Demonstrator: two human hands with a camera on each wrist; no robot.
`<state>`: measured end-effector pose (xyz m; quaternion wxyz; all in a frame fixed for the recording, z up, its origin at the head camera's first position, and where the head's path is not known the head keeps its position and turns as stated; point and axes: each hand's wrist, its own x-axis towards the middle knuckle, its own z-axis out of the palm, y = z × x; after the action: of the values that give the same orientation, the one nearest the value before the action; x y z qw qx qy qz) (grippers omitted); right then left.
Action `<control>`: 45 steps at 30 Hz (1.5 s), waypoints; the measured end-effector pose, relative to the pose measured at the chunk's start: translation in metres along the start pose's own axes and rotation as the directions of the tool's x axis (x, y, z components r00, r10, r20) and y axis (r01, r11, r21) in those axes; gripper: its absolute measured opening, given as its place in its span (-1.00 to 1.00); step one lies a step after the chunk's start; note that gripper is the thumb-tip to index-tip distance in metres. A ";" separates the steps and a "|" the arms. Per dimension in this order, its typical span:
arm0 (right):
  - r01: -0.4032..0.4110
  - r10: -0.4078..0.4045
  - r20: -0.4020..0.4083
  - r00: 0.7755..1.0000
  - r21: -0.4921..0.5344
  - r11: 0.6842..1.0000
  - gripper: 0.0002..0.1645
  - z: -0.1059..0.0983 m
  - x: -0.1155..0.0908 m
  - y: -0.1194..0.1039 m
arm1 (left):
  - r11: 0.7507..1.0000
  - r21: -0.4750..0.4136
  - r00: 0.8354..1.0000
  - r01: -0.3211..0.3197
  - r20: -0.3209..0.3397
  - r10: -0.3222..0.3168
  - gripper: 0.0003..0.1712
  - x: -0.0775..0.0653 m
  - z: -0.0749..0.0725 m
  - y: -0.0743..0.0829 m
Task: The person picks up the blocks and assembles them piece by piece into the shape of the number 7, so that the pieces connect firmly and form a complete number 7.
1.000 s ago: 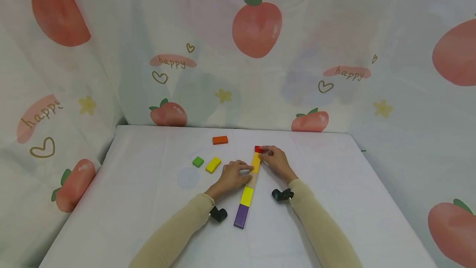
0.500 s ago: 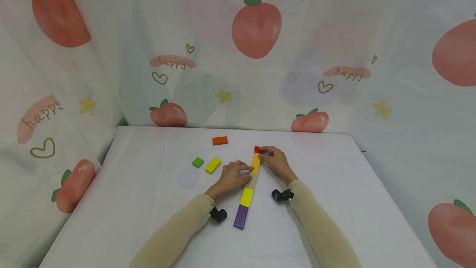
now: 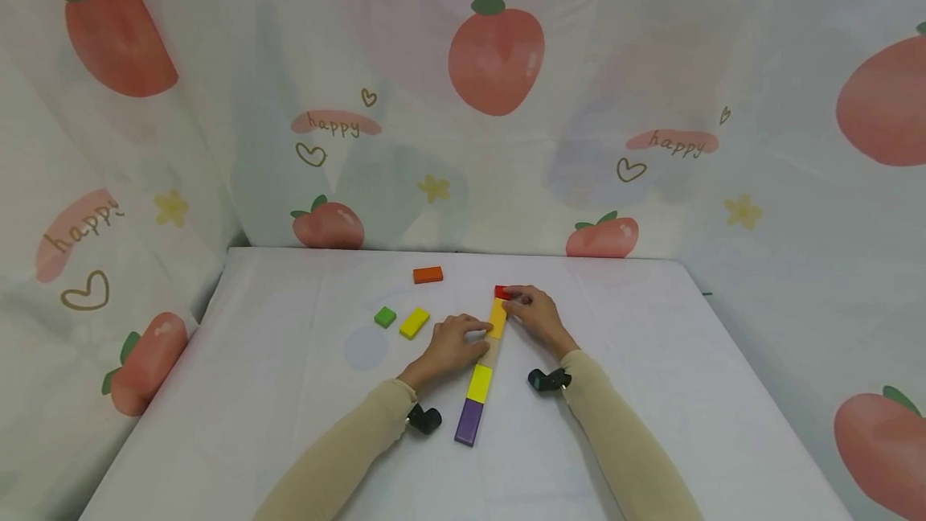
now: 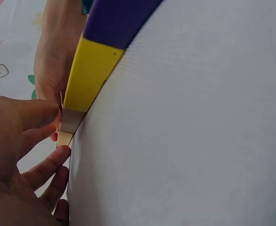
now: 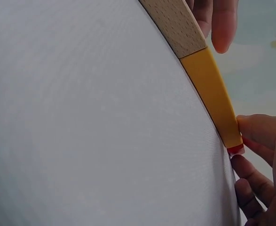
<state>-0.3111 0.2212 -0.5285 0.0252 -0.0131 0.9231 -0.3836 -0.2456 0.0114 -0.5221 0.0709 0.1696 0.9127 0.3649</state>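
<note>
A straight row of blocks runs away across the table: purple [image 3: 469, 422], yellow [image 3: 479, 383], bare wood [image 3: 489, 353], orange-yellow [image 3: 497, 316] and a small red block [image 3: 501, 292] at the far end. My left hand [image 3: 452, 342] lies along the row's left side, thumb by the wooden block and a fingertip on the orange-yellow one. From the right, my right hand [image 3: 537, 314] pinches at the red end, its thumb against the orange-yellow block's edge. In the right wrist view, fingers [image 5: 245, 165] partly hide the red block [image 5: 235, 149].
Left of the row lie a loose green block [image 3: 385, 317] and a yellow block [image 3: 415, 323]. An orange block [image 3: 428, 275] lies farther back. The white-covered table [image 3: 289, 344] meets a fruit-print curtain [image 3: 405, 167] behind. Each wrist carries a small black camera [image 3: 424, 420].
Both hands and the blocks stay in place; only the head view shifts very slightly.
</note>
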 end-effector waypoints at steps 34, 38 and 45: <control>-0.022 0.021 0.023 1.000 0.048 0.999 -0.52 0.002 0.001 0.004 | 0.993 -0.100 0.971 -0.061 -0.237 0.036 -0.60 -0.046 -0.048 -0.019; -0.010 0.009 0.018 1.000 0.039 0.999 -0.52 0.001 0.001 0.003 | 0.991 -0.109 0.942 -0.071 -0.334 0.031 -0.67 -0.051 -0.052 -0.025; 0.003 -0.004 0.015 1.000 0.022 1.000 -0.52 0.000 0.002 0.002 | 0.989 -0.135 0.902 -0.062 -0.432 -0.002 -0.72 -0.056 -0.059 -0.035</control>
<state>-0.3130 0.2223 -0.5304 0.0314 -0.0172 0.9185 -0.3937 -0.2173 -0.0704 -0.5033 -0.1261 0.0932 0.8740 0.4599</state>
